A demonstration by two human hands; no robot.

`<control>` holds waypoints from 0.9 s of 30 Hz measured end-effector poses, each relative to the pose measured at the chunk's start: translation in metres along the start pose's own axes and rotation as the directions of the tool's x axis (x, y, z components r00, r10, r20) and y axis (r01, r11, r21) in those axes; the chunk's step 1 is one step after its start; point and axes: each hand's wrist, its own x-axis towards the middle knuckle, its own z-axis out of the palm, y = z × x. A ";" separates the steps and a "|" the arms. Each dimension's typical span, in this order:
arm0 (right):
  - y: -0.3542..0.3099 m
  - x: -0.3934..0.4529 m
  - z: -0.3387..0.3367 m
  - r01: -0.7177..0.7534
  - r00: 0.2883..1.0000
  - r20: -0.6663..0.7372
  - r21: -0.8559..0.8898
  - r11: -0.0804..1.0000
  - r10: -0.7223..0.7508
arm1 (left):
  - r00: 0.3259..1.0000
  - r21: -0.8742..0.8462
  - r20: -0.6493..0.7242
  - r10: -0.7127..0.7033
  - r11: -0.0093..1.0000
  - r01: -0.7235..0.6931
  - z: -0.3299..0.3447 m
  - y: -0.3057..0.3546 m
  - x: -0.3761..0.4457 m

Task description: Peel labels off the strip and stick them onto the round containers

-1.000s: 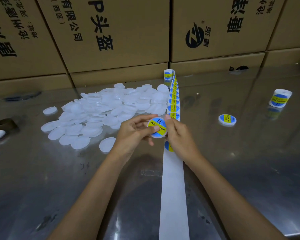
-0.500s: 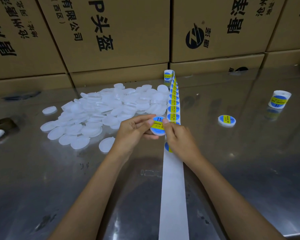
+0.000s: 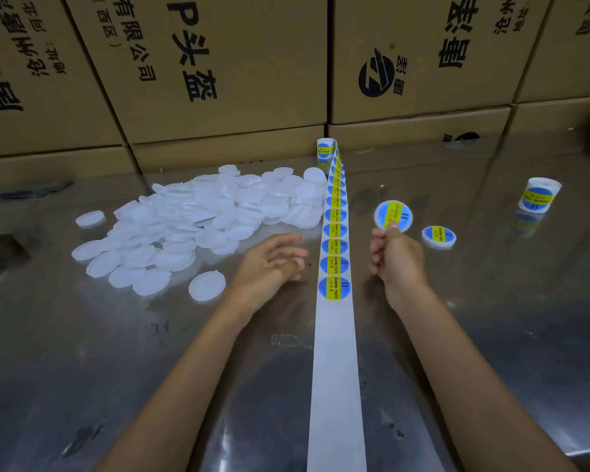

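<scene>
Hands parted: right hand [image 3: 397, 257] pinches round labelled container [image 3: 393, 216], left [image 3: 273, 262] relaxed.

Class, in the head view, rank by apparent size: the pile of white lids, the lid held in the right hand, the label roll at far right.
1. Pile of white lids.
2. Held lid and label roll: alike, and distance differs, so unranked.

2 hands seen: left hand [image 3: 269, 264], right hand [image 3: 397, 258]. 2 labelled containers [image 3: 393, 215] counted, 1 held, 1 on table. 2 label rolls [image 3: 539, 195]. 1 strip [image 3: 336, 352]. Unlabelled white containers [image 3: 198, 219] piled, too many for count.
</scene>
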 end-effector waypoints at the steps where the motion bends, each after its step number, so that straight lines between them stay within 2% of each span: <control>1: -0.003 0.004 -0.006 -0.046 0.999 -0.020 0.096 0.994 0.048 | 1.000 0.013 0.003 0.001 1.000 -0.001 0.001 -0.001 0.000; 4: -0.012 0.013 -0.020 -0.166 0.984 0.003 0.371 0.914 0.178 | 0.999 0.096 0.022 0.022 0.995 -0.025 0.004 -0.005 -0.001; 7: -0.015 0.016 -0.029 -0.227 0.969 0.041 0.531 0.816 0.242 | 0.999 0.157 0.029 0.042 0.987 -0.046 0.007 -0.007 0.000; 10: -0.017 0.018 -0.033 -0.257 0.960 0.061 0.572 0.779 0.272 | 0.998 0.183 0.030 0.049 0.982 -0.053 0.010 -0.008 0.000; 14: -0.015 0.017 -0.032 -0.283 0.955 0.088 0.546 0.789 0.282 | 0.998 0.190 0.047 0.039 0.981 -0.047 0.009 -0.007 0.000; 17: -0.015 0.015 -0.030 -0.316 0.947 0.132 0.532 0.786 0.292 | 0.996 0.327 -0.002 0.089 0.941 -0.084 0.001 -0.001 -0.001; 19: -0.015 0.015 -0.030 -0.316 0.947 0.128 0.512 0.799 0.293 | 0.980 0.556 -0.104 0.172 0.827 -0.086 -0.015 0.005 0.000; 20: -0.015 0.014 -0.029 -0.313 0.949 0.120 0.491 0.813 0.292 | 0.972 0.680 -0.145 0.187 0.732 -0.039 -0.025 0.008 0.000; 21: -0.016 0.013 -0.028 -0.308 0.951 0.114 0.467 0.829 0.289 | 0.973 0.781 -0.180 0.143 0.623 0.053 -0.036 0.010 0.000; 23: -0.015 0.011 -0.026 -0.290 0.957 0.111 0.406 0.866 0.269 | 0.963 0.880 -0.242 -0.121 0.391 0.271 -0.053 0.012 -0.003; 24: -0.015 0.010 -0.025 -0.277 0.961 0.116 0.356 0.893 0.252 | 0.931 0.896 -0.257 -0.258 0.299 0.330 -0.058 0.013 -0.005; 25: -0.015 0.009 -0.024 -0.256 0.965 0.121 0.280 0.925 0.231 | 0.903 0.901 -0.261 -0.340 0.250 0.354 -0.061 0.013 -0.006; 27: -0.014 0.008 -0.021 -0.164 0.981 0.116 0.063 0.984 0.157 | 0.897 0.895 -0.247 -0.366 0.268 0.356 -0.061 0.014 -0.007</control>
